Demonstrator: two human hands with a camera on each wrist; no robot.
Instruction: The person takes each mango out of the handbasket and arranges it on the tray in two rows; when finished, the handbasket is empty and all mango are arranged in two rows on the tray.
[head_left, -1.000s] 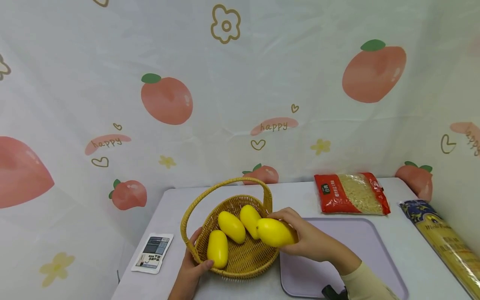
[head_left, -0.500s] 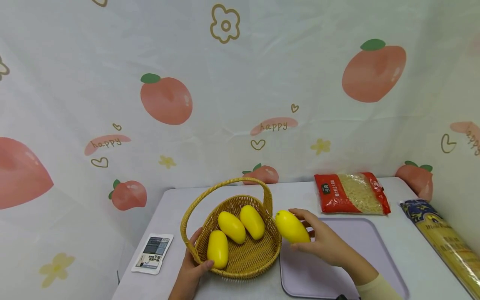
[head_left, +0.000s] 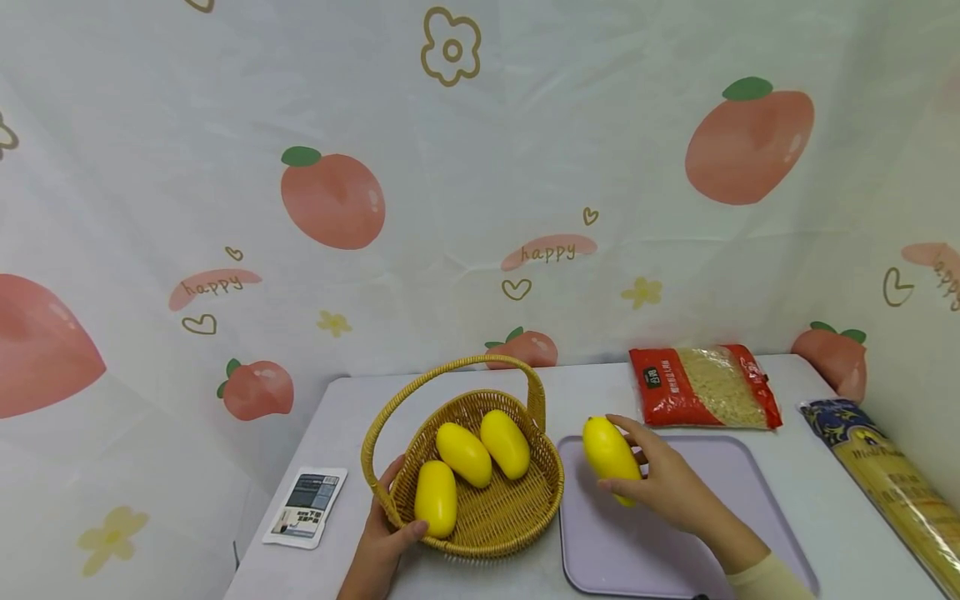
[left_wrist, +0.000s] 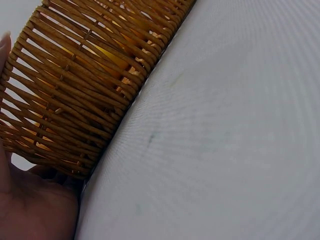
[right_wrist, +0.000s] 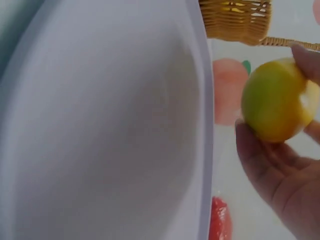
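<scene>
My left hand (head_left: 381,542) grips the left rim of a round wicker basket (head_left: 502,521), thumb over the edge. In the left wrist view the palm (left_wrist: 37,207) lies against the woven side (left_wrist: 75,95). Three yellow mangoes lie inside: one at the left (head_left: 436,498), one in the middle (head_left: 463,454) and one at the back (head_left: 505,444). My right hand (head_left: 667,483) holds another mango (head_left: 611,457) between thumb and fingers, raised above the left part of a lilac tray (head_left: 720,508). The right wrist view shows this mango's greenish-orange end (right_wrist: 275,102).
The basket's tall arched handle (head_left: 450,364) rises above the mangoes. A red bag of pasta (head_left: 705,387) lies behind the tray, and a long yellow pasta pack (head_left: 885,483) is at the right. A small white packet (head_left: 306,507) lies left of the basket.
My right hand has carried its mango rightward, from over the basket's right side to above the tray, turning it more upright. My left hand and the basket have stayed put.
</scene>
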